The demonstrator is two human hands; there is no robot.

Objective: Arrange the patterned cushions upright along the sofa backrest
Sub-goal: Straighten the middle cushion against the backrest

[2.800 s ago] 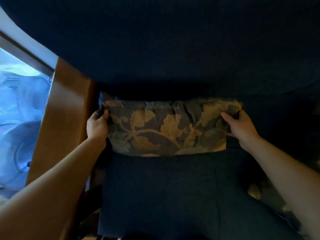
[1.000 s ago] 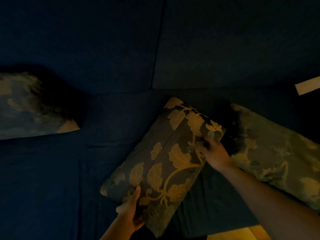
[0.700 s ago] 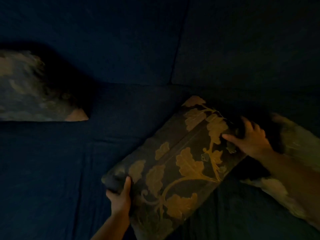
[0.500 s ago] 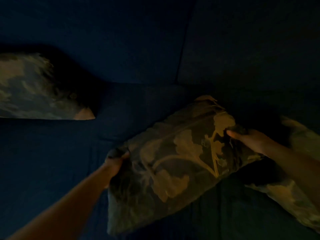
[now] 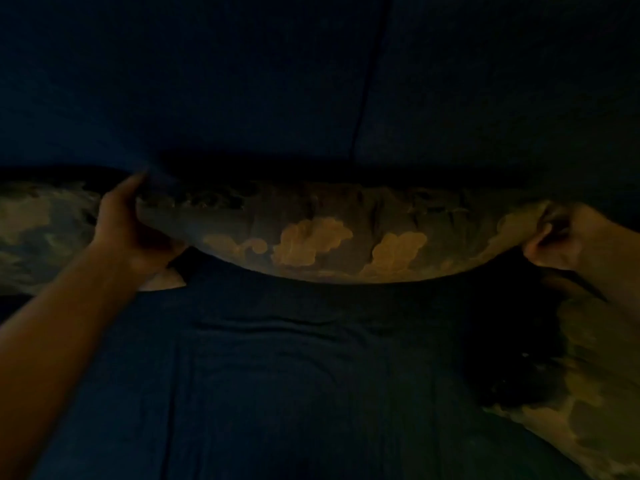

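Gold-leafed cushion (image 5: 332,244) gripped w/ left hand (image 5: 133,230) & right hand (image 5: 568,237).

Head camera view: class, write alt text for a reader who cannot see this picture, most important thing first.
Two bare hands, left hand and right hand, grip the ends of a leaf-patterned cushion against a dark blue sofa backrest. Another patterned cushion sits at far left; a third cushion lies on the seat at right.

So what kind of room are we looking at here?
Most likely a dim living room. A dark blue sofa fills the view, its backrest behind, and both hands hold a leaf-patterned cushion against it. Two more patterned cushions sit either side.
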